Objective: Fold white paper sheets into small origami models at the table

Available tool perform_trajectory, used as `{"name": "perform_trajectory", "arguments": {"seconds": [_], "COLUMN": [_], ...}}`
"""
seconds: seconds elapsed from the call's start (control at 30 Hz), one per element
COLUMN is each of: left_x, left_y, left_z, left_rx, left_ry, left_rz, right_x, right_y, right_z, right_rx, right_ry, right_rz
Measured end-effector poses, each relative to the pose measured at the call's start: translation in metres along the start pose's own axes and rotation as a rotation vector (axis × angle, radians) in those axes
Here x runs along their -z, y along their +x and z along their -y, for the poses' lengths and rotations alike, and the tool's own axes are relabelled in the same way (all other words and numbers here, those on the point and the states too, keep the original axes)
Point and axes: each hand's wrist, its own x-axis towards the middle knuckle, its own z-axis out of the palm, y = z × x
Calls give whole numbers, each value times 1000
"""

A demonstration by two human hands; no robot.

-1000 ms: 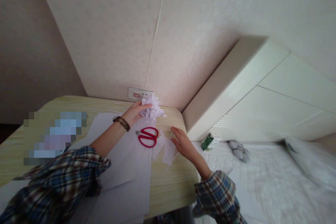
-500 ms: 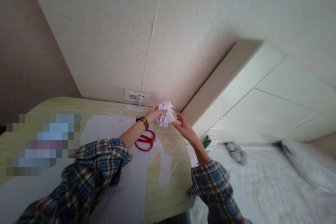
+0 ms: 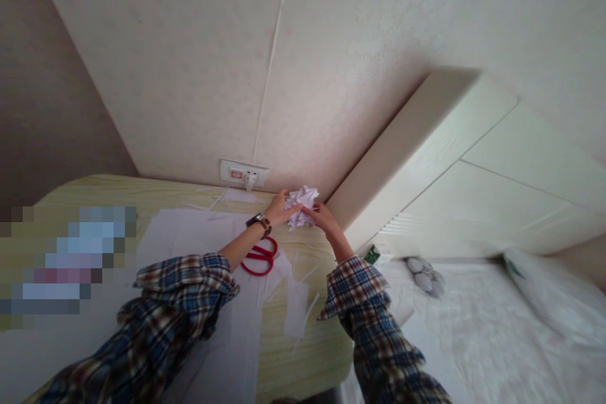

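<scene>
A white folded-paper ball point(image 3: 305, 195) with many pointed folds is held above the far part of the table. My left hand point(image 3: 279, 207) grips its left side, thumb across the front. From the right, my right hand point(image 3: 325, 218) has its fingers closed on the ball's front, close to the left thumb. The fingertips behind the paper are hidden. Below my left wrist lie red-handled scissors point(image 3: 259, 257), their blades not visible. White paper sheets point(image 3: 237, 309) spread under my left forearm.
Paper scraps point(image 3: 296, 309) and thin strips lie on the wooden table point(image 3: 279, 366). A wall socket point(image 3: 243, 173) with a plug sits behind. Right of the table are a bed point(image 3: 492, 315), a headboard point(image 3: 473, 202), a green-and-white box point(image 3: 374, 255) and a grey soft item point(image 3: 426, 274).
My right hand has moved left from beside the paper ball and now grips it. The ball has turned somewhat in my left hand.
</scene>
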Motion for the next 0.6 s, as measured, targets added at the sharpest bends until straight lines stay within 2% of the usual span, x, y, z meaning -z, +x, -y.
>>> {"name": "perform_trajectory", "arguments": {"seconds": [0.13,0.27,0.47,0.6], "left_x": [16,28,27,26], "left_y": [-7,-17,-31,-33], "left_z": [-6,-10,-13,-14], "left_rx": [-20,-51,-119,-134], "left_ry": [210,309,324,314], "left_rz": [-48,-16,96,103], "right_x": [0,-1,2,8], "right_y": [6,7,5,3], "right_z": [-2,1,-4,-9], "right_rx": [69,167,209,220], "right_ry": [-74,-147,-316,-437], "right_rz": [-44,-117,-55,-40]}}
